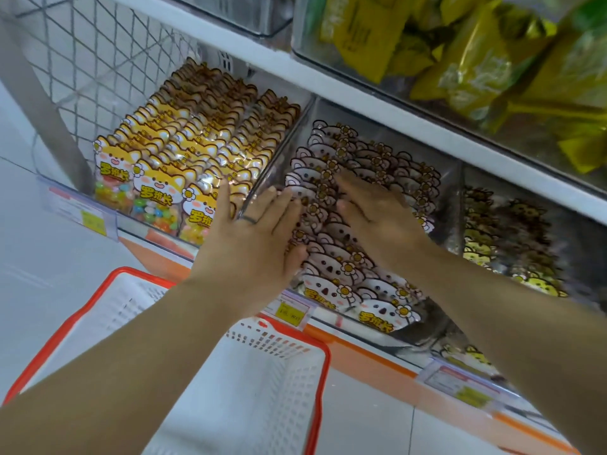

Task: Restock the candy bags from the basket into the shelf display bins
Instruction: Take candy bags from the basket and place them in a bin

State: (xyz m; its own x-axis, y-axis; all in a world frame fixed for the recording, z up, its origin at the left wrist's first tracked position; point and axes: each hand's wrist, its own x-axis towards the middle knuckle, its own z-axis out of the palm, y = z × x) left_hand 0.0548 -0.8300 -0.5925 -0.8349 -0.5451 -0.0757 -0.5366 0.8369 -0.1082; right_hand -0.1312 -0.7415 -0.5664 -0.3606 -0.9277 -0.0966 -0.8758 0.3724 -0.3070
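Left hand (pixel 253 238) and right hand (pixel 377 211) rest on the bear-face candy bags (pixel 331 257) in the bin (pixel 282 146) at frame centre, each grip spread flat, pinching nothing. They seem to be levelling the rows; the next move would be a reach to the basket (pixel 323 349) at lower left — no bags visible there.

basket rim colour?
Red-orange rim on the white basket; shows best in the head view.

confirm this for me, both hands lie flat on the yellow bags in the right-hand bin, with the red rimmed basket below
Not quite: the head view shows the left hand and right hand lying flat on the white bear bags in the middle bin, not the yellow bags. The red-rimmed basket is indeed below.
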